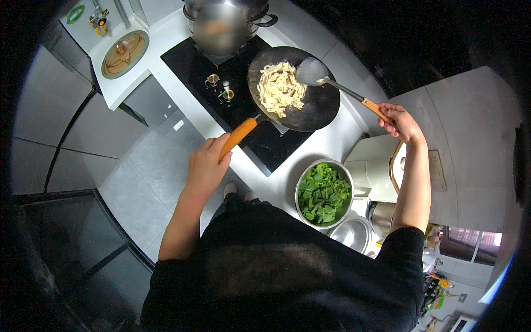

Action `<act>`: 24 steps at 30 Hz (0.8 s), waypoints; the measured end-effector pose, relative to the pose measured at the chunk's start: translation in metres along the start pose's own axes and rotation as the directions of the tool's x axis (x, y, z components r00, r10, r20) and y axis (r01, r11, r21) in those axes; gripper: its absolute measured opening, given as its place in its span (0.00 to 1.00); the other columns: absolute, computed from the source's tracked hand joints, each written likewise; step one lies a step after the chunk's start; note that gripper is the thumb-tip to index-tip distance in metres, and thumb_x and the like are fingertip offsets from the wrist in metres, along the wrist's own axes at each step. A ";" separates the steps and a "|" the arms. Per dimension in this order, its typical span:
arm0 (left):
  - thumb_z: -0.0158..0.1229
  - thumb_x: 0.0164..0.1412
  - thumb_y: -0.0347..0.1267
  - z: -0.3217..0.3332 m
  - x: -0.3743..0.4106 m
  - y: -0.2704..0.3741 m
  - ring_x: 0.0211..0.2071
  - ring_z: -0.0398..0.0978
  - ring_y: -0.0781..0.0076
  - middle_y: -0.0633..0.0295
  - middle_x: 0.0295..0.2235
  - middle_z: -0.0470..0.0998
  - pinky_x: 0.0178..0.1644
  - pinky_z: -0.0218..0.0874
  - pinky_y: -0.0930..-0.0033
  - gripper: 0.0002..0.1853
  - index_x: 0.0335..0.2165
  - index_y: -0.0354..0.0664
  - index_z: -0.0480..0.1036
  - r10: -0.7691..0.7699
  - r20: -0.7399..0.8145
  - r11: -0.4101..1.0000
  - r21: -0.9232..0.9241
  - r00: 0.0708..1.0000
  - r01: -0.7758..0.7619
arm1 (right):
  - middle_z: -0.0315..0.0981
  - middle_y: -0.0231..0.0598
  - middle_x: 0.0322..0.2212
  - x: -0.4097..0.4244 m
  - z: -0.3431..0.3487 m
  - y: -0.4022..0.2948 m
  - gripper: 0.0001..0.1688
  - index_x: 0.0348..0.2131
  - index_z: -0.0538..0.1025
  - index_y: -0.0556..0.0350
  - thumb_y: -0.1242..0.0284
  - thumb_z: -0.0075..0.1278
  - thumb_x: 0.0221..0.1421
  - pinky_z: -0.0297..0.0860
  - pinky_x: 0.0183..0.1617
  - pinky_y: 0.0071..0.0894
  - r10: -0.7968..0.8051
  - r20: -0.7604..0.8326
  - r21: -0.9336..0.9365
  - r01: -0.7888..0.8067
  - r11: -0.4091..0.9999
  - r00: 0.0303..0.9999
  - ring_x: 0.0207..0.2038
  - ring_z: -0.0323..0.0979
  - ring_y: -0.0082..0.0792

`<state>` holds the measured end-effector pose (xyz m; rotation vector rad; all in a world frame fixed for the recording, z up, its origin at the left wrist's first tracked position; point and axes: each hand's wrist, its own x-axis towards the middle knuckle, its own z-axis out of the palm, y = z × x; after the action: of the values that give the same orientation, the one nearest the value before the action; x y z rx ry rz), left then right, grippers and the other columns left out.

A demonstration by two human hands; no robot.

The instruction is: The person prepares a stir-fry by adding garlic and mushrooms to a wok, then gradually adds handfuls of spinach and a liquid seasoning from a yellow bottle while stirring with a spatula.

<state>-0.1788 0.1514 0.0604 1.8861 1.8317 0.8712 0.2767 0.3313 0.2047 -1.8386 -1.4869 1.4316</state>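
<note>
My left hand (pixel 207 164) grips the orange wooden handle (pixel 238 135) of a dark wok (pixel 321 110), which sits over the right part of a black gas hob (pixel 265 151). Pale strips of food (pixel 282 89), perhaps noodles or sliced mushrooms, are heaped in the wok's left half. My right hand (pixel 399 122) holds a metal wok spatula (pixel 312 72) by its wooden-ended handle. The spatula's blurred blade is inside the wok, at the right edge of the heap.
Chopped leafy greens (pixel 323 193) fill a steel bowl (pixel 297 195) on the white counter (pixel 269 186). An empty-looking metal bowl (pixel 352 234) and a pale appliance (pixel 367 166) stand close by. A large dark-handled pot (pixel 263 25) occupies the far burner. A round lid (pixel 125 54) lies at the counter's far left.
</note>
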 end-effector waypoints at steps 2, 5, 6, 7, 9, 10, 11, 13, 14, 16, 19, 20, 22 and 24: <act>0.61 0.53 0.30 0.000 0.000 0.002 0.36 0.77 0.48 0.54 0.37 0.77 0.39 0.68 0.53 0.24 0.51 0.44 0.71 -0.017 -0.017 1.000 -0.012 1.000 0.017 | 0.71 0.31 0.20 0.003 0.005 -0.017 0.20 0.53 0.69 0.60 0.69 0.40 0.65 0.51 0.13 0.17 0.008 -0.024 -0.164 -0.012 0.986 1.000 0.13 0.56 0.15; 0.62 0.53 0.29 0.001 -0.003 0.002 0.36 0.77 0.49 0.54 0.37 0.77 0.38 0.68 0.54 0.23 0.49 0.44 0.72 -0.017 -0.039 0.999 -0.036 0.999 0.016 | 0.71 0.30 0.19 0.017 0.002 -0.025 0.20 0.52 0.72 0.56 0.68 0.43 0.64 0.52 0.14 0.21 0.068 -0.026 -0.335 -0.073 0.939 0.997 0.13 0.56 0.17; 0.62 0.52 0.29 0.002 -0.004 0.003 0.35 0.77 0.49 0.54 0.37 0.77 0.38 0.68 0.54 0.22 0.49 0.44 0.73 -0.012 -0.051 0.999 -0.045 0.999 0.010 | 0.71 0.30 0.19 0.027 -0.002 -0.022 0.20 0.52 0.73 0.55 0.68 0.43 0.64 0.52 0.14 0.21 0.105 -0.021 -0.376 -0.105 0.921 0.994 0.13 0.55 0.17; 0.62 0.52 0.28 0.002 -0.004 0.005 0.36 0.77 0.49 0.54 0.37 0.77 0.39 0.69 0.55 0.22 0.48 0.44 0.73 -0.018 -0.053 0.998 -0.055 0.998 0.015 | 0.71 0.30 0.19 0.038 -0.007 -0.017 0.20 0.51 0.73 0.55 0.67 0.44 0.64 0.53 0.14 0.22 0.143 -0.021 -0.415 -0.139 0.899 0.989 0.13 0.55 0.17; 0.62 0.52 0.27 0.001 -0.003 0.010 0.36 0.77 0.49 0.54 0.37 0.77 0.39 0.69 0.55 0.21 0.48 0.44 0.73 -0.034 -0.057 0.997 -0.069 0.998 0.030 | 0.72 0.30 0.19 0.077 -0.014 0.014 0.21 0.54 0.71 0.53 0.67 0.42 0.65 0.53 0.13 0.17 0.176 0.038 -0.315 -0.156 0.936 0.984 0.12 0.54 0.14; 0.61 0.52 0.27 0.002 -0.003 0.011 0.36 0.77 0.50 0.54 0.37 0.77 0.39 0.69 0.56 0.21 0.48 0.44 0.73 -0.035 -0.050 0.997 -0.076 0.998 0.032 | 0.72 0.29 0.19 0.100 -0.013 0.035 0.21 0.54 0.71 0.52 0.66 0.41 0.66 0.52 0.13 0.15 0.193 0.137 -0.155 -0.171 0.973 0.972 0.12 0.54 0.12; 0.61 0.52 0.27 0.002 -0.003 0.011 0.36 0.77 0.50 0.54 0.37 0.77 0.39 0.69 0.56 0.21 0.48 0.44 0.74 -0.042 -0.044 0.996 -0.076 0.998 0.038 | 0.72 0.28 0.20 0.121 -0.002 0.049 0.20 0.53 0.72 0.51 0.66 0.44 0.65 0.51 0.12 0.15 0.193 0.242 -0.124 -0.167 0.978 0.951 0.12 0.53 0.12; 0.61 0.52 0.27 0.001 -0.003 0.012 0.36 0.77 0.50 0.54 0.37 0.77 0.39 0.69 0.57 0.21 0.48 0.44 0.73 -0.041 -0.050 0.996 -0.079 0.998 0.037 | 0.72 0.27 0.21 0.135 0.024 0.073 0.19 0.53 0.73 0.50 0.67 0.49 0.63 0.52 0.14 0.14 0.042 0.283 0.140 -0.084 0.987 0.958 0.14 0.55 0.10; 0.61 0.52 0.27 0.000 -0.003 0.013 0.36 0.77 0.50 0.54 0.37 0.78 0.39 0.69 0.57 0.21 0.48 0.44 0.73 -0.037 -0.059 0.996 -0.079 0.998 0.032 | 0.72 0.27 0.22 0.133 0.029 0.074 0.19 0.52 0.74 0.51 0.68 0.50 0.62 0.55 0.16 0.16 0.003 0.245 0.108 -0.030 0.994 0.970 0.15 0.57 0.12; 0.62 0.52 0.26 -0.003 -0.004 0.015 0.36 0.77 0.50 0.53 0.37 0.78 0.40 0.69 0.58 0.22 0.48 0.44 0.73 -0.057 -0.053 0.996 -0.071 0.997 0.053 | 0.73 0.26 0.23 0.100 0.044 0.054 0.19 0.51 0.75 0.53 0.69 0.53 0.61 0.61 0.20 0.19 -0.071 0.170 0.042 0.064 0.997 0.983 0.18 0.62 0.16; 0.63 0.51 0.25 -0.004 0.001 0.021 0.38 0.78 0.51 0.52 0.39 0.78 0.42 0.70 0.60 0.23 0.49 0.43 0.73 -0.084 -0.018 0.994 -0.068 0.996 0.083 | 0.74 0.31 0.23 0.062 0.030 0.055 0.19 0.50 0.77 0.52 0.72 0.55 0.58 0.66 0.28 0.28 -0.507 0.142 -0.347 0.522 0.779 0.850 0.22 0.68 0.25; 0.63 0.51 0.25 -0.003 0.002 0.020 0.38 0.78 0.51 0.51 0.39 0.78 0.42 0.70 0.60 0.23 0.49 0.43 0.73 -0.083 -0.017 0.994 -0.071 0.996 0.082 | 0.74 0.33 0.24 0.044 0.028 0.051 0.20 0.50 0.78 0.51 0.73 0.56 0.57 0.68 0.31 0.30 -0.574 0.153 -0.464 0.571 0.677 0.805 0.24 0.70 0.28; 0.63 0.51 0.25 -0.002 -0.002 0.019 0.38 0.78 0.51 0.51 0.39 0.78 0.43 0.70 0.60 0.23 0.49 0.43 0.73 -0.101 -0.028 0.993 -0.070 0.995 0.098 | 0.75 0.38 0.25 -0.020 0.038 0.004 0.21 0.49 0.78 0.48 0.76 0.57 0.54 0.69 0.34 0.36 -0.535 0.179 -0.659 0.504 0.559 0.826 0.26 0.73 0.36; 0.63 0.51 0.25 -0.003 -0.003 0.019 0.38 0.78 0.51 0.51 0.39 0.78 0.43 0.70 0.60 0.23 0.49 0.43 0.73 -0.105 -0.036 0.993 -0.056 0.994 0.103 | 0.75 0.42 0.27 -0.062 0.048 -0.017 0.22 0.48 0.79 0.50 0.78 0.57 0.52 0.70 0.34 0.35 -0.491 0.171 -0.789 0.417 0.451 0.854 0.26 0.74 0.36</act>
<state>-0.1663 0.1460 0.0749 1.7368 1.8912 0.9176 0.2319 0.2693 0.2270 -1.6120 -2.6190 0.3643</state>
